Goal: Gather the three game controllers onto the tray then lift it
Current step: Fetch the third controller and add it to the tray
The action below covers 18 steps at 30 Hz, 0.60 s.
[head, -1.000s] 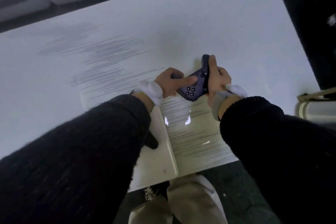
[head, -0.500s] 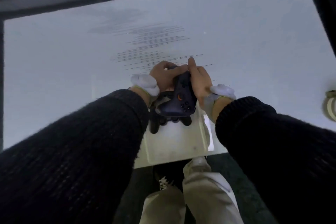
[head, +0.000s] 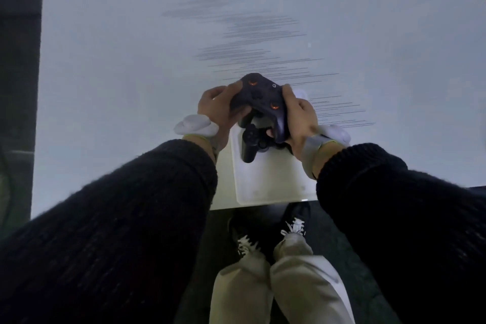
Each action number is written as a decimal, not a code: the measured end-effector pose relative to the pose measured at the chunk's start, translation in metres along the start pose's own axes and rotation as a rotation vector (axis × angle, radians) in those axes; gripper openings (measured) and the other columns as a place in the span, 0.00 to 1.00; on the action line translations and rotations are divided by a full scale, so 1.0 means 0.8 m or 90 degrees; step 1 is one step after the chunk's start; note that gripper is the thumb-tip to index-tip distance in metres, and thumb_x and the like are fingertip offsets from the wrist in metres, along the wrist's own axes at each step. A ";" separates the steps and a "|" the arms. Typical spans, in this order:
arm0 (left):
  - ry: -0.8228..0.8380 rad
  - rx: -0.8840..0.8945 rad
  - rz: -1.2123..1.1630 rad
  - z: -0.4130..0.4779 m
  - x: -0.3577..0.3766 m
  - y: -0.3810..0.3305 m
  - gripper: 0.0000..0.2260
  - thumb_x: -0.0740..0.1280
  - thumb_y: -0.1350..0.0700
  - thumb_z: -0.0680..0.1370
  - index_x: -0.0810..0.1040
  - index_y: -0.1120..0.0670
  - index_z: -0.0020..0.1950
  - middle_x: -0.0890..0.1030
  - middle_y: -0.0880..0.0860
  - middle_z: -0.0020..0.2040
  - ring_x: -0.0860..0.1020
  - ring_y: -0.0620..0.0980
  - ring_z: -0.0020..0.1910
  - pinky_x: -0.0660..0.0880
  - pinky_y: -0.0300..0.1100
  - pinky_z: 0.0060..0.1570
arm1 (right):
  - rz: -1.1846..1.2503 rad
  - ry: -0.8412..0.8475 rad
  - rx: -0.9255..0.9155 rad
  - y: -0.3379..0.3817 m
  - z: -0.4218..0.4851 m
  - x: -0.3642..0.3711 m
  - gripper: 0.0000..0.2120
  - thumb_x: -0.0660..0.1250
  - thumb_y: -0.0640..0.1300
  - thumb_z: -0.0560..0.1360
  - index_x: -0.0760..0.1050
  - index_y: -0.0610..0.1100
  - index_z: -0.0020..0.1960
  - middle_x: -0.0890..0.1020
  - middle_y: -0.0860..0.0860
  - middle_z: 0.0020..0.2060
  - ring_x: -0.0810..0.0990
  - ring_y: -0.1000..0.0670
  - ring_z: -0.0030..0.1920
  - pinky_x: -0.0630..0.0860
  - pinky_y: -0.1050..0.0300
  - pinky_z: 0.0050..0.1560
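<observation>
At the near edge of the pale desk (head: 105, 73), a white tray (head: 268, 179) lies flat, with a black game controller (head: 252, 143) resting on its far part. Above that one, both hands hold a dark controller with orange-ringed sticks (head: 260, 98). The left hand (head: 218, 110) curls its fingers around the left grip, and the right hand (head: 299, 116) wraps the right grip, thumb along the top. The held controller is tilted and partly covers the one below; whether the two touch cannot be told. A third controller cannot be made out. Black sleeves (head: 131, 218) cover both forearms.
</observation>
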State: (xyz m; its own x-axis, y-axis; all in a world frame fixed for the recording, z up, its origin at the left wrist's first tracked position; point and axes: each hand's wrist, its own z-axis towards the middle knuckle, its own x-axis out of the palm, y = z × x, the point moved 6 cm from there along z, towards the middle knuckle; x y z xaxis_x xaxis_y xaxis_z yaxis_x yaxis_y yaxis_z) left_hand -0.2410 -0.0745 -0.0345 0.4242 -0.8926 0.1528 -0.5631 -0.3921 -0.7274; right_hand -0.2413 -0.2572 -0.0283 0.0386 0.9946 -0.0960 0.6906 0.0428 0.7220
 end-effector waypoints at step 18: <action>-0.094 -0.012 0.319 -0.086 -0.013 0.083 0.18 0.67 0.37 0.76 0.77 0.51 0.38 0.78 0.49 0.36 0.75 0.48 0.35 0.72 0.41 0.40 | -0.180 -0.100 -0.060 -0.081 -0.014 -0.048 0.20 0.56 0.65 0.79 0.69 0.48 0.53 0.78 0.51 0.36 0.76 0.48 0.37 0.74 0.50 0.46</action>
State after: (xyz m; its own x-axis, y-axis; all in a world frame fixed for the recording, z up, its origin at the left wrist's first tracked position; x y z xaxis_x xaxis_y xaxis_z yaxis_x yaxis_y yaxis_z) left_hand -0.3316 -0.1063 -0.0386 0.1942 -0.9314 -0.3080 -0.7351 0.0697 -0.6743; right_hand -0.2953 -0.2973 -0.0635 -0.0294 0.9156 -0.4011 0.6205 0.3313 0.7108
